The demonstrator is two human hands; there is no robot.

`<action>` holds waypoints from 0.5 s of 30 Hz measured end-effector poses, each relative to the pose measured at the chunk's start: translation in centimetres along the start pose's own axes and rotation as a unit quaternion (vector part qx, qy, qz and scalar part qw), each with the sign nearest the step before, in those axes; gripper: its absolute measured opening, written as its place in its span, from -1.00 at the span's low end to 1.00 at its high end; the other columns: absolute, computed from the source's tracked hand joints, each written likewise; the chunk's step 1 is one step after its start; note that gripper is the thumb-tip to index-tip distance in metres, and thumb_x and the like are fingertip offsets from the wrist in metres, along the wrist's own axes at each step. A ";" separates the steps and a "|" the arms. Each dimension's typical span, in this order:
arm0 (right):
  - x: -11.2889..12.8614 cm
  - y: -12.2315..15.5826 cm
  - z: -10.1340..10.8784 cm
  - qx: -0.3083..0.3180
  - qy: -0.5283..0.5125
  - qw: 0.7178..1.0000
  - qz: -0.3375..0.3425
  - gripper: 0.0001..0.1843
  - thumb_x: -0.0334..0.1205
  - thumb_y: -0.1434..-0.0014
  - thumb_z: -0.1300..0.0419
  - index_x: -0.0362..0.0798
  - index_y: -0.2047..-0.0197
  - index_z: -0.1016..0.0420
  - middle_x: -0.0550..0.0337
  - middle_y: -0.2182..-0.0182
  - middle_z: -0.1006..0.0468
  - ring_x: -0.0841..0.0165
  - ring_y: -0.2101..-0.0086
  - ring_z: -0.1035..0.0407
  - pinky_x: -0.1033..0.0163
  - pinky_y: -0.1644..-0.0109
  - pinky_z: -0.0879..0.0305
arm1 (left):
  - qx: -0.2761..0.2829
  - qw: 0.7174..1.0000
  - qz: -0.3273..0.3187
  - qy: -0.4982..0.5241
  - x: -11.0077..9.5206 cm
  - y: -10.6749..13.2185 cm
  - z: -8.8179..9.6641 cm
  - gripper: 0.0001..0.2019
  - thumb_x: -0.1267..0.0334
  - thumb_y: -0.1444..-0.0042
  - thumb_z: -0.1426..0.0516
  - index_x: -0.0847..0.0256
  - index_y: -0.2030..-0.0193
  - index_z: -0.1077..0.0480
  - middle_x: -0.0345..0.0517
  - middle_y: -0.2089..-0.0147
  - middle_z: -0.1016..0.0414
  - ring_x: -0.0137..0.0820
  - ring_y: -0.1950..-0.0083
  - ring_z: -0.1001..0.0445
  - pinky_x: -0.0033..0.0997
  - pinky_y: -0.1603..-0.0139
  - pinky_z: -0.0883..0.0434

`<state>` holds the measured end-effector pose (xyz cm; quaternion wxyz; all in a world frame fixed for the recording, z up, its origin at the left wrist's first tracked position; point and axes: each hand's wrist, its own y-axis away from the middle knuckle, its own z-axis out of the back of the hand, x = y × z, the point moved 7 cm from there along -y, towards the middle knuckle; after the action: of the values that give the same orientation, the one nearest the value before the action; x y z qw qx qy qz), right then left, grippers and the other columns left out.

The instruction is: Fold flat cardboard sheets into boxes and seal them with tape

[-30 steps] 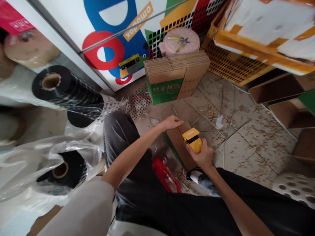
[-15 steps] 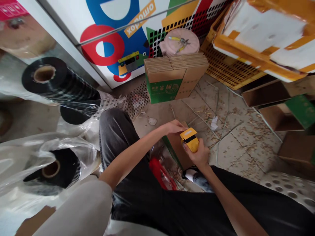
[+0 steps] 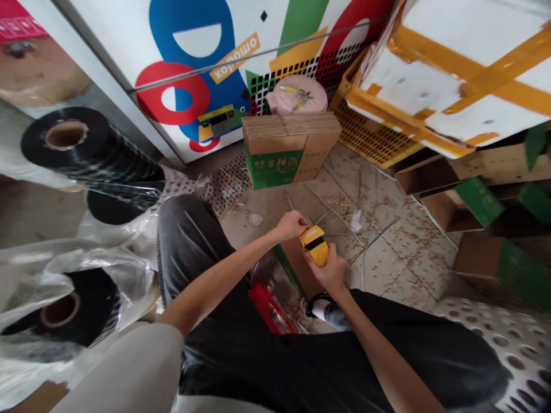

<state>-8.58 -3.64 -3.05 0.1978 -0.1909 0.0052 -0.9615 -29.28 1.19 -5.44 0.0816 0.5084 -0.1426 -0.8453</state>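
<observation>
My right hand [image 3: 329, 269] is closed round a yellow hand-held tape dispenser [image 3: 315, 245], pressing it against the top of a brown and green cardboard box [image 3: 297, 265] between my knees. My left hand [image 3: 291, 224] rests with curled fingers on the box's far upper edge, just left of the dispenser. Much of the box is hidden behind my hands and legs.
A stack of flattened brown and green cartons [image 3: 287, 146] stands ahead, with a pink round stool [image 3: 297, 94] behind. Yellow crates [image 3: 430, 74] and folded boxes [image 3: 482, 195] crowd the right. Black film rolls [image 3: 81, 146] lie at left. A red object [image 3: 271, 307] sits by my leg.
The dispenser and my right hand have slid a little toward my left hand along the box top. My left hand's fingers curled in. The camera view shifted slightly.
</observation>
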 end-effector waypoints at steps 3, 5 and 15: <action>0.3 1.2 4.1 -0.001 0.010 1.000 0.004 -0.31 0.43 -0.23 -0.21 -0.06 -0.01 -0.38 -0.01 0.38 -0.64 0.08 0.38 -0.54 0.18 0.33 -0.23 | 0.000 1.000 0.000 -0.020 -3.6 1.8 -0.1 -0.79 0.26 -0.28 -0.27 0.28 0.08 -0.73 0.09 0.12 -0.74 -0.28 0.12 -0.65 -0.39 0.08 -0.52; 0.5 2.1 7.0 0.007 0.024 1.000 0.000 -0.33 0.42 -0.26 -0.19 -0.07 -0.01 -0.38 -0.02 0.37 -0.65 0.07 0.37 -0.56 0.19 0.33 -0.20 | 0.003 0.999 0.004 -0.039 -6.0 2.8 -0.6 -0.79 0.29 -0.26 -0.26 0.28 0.08 -0.73 0.12 0.10 -0.74 -0.24 0.08 -0.65 -0.36 0.05 -0.52; -2.0 4.5 17.9 0.137 0.089 0.984 -0.070 -0.49 0.30 -0.32 -0.24 0.00 0.03 -0.42 -0.01 0.35 -0.68 0.08 0.34 -0.61 0.22 0.35 -0.12 | -0.082 0.990 0.081 -0.085 -11.6 1.7 2.4 -0.75 0.31 -0.13 -0.25 0.28 0.08 -0.69 0.05 0.21 -0.71 -0.17 -0.01 -0.60 -0.33 -0.04 -0.52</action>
<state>1.41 -5.88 12.39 0.1532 -0.0752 -0.1221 -0.9777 -25.98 3.23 5.88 0.1786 0.4127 -0.1204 -0.8850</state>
